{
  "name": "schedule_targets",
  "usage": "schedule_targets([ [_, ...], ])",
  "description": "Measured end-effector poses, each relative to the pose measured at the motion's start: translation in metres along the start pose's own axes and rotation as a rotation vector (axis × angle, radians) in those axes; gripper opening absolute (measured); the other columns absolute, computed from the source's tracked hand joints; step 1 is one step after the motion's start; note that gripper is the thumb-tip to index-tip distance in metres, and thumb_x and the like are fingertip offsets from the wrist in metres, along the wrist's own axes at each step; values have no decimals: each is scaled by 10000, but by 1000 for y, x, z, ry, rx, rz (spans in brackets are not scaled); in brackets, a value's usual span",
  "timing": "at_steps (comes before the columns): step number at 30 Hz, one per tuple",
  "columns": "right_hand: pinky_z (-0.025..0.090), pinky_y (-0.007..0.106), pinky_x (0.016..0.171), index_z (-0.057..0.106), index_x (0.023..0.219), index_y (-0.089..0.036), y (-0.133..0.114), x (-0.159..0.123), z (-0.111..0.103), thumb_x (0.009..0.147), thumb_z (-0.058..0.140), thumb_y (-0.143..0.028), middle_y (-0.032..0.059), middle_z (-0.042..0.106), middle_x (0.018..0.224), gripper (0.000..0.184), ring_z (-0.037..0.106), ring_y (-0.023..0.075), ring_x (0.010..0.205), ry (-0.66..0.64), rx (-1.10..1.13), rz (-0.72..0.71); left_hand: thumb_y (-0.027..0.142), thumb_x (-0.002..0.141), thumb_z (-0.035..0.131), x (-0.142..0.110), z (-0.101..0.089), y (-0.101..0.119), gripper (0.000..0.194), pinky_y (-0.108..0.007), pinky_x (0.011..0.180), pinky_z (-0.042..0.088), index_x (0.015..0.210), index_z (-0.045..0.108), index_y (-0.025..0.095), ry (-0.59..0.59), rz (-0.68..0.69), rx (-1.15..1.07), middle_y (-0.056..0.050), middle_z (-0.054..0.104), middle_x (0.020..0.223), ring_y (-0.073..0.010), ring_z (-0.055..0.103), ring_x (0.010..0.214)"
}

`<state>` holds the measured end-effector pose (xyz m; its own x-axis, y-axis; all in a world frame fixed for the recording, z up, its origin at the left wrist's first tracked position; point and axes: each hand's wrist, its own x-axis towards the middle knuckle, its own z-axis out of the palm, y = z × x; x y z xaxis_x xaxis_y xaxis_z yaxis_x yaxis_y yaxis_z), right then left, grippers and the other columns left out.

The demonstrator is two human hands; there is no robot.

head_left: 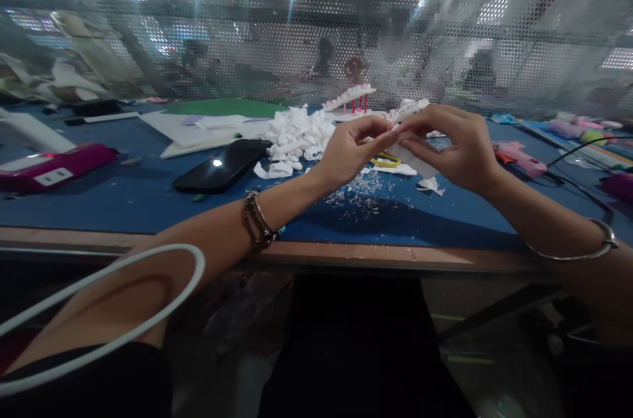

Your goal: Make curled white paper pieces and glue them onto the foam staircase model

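My left hand (353, 148) and my right hand (452, 144) meet above the blue table (123, 200), fingertips pinched together on a small white piece of foam sheet (413, 157). The piece hangs below my right fingers. Under the hands lie white crumbs (368, 190) and a yellow-handled pair of scissors (386, 159). A heap of white foam scraps (297, 134) sits just left of my left hand. A beaded bracelet is on my left wrist, a metal bangle on my right.
A black phone (222, 166) lies left of the scraps. A magenta box (54, 167) is at far left. A pink glue gun (519, 157) with a black cable lies right. White sheets (198, 131), a green sheet and a perforated screen stand behind. Blurred people are beyond it.
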<state>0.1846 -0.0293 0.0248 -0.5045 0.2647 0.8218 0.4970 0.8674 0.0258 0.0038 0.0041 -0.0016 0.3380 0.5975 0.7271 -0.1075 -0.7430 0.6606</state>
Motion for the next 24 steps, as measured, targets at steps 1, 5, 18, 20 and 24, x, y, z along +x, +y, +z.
schedule_targets([
  [1, 496, 277, 667, 651, 890, -234, 0, 1, -1, 844, 579, -243, 4, 652, 780, 86, 601, 125, 703, -7, -44, -17, 468, 718, 688, 0, 0, 0, 349, -192, 636, 478, 780, 635, 129, -3, -5, -4, 2, 618, 728, -69, 567, 684],
  [5, 488, 280, 648, 660, 872, -231, -1, 1, -5, 865, 556, -257, 14, 656, 762, 107, 611, 134, 698, -19, -120, -56, 458, 720, 690, -1, 0, 0, 338, -194, 640, 465, 762, 635, 127, -26, -23, -2, 6, 611, 706, -61, 546, 654],
  [18, 497, 275, 671, 596, 831, -194, 2, 2, -4, 878, 524, -231, 30, 629, 794, 94, 592, 129, 721, -66, -152, -80, 466, 706, 702, -2, 0, -3, 351, -215, 684, 467, 804, 667, 131, -71, -118, -116, -17, 646, 811, -82, 578, 740],
  [20, 497, 275, 666, 592, 838, -187, 2, 2, -3, 871, 529, -221, 32, 625, 797, 79, 587, 126, 715, -69, -128, -81, 471, 717, 692, -2, 1, -4, 348, -213, 694, 469, 787, 675, 131, -75, -118, -133, -16, 646, 796, -80, 581, 741],
  [24, 509, 284, 679, 600, 832, -197, 2, 1, -2, 857, 539, -235, 24, 631, 788, 76, 591, 132, 720, -43, -65, -32, 483, 700, 702, -2, 1, -4, 358, -220, 706, 485, 811, 673, 143, -80, -108, -182, -8, 651, 796, -84, 601, 750],
])
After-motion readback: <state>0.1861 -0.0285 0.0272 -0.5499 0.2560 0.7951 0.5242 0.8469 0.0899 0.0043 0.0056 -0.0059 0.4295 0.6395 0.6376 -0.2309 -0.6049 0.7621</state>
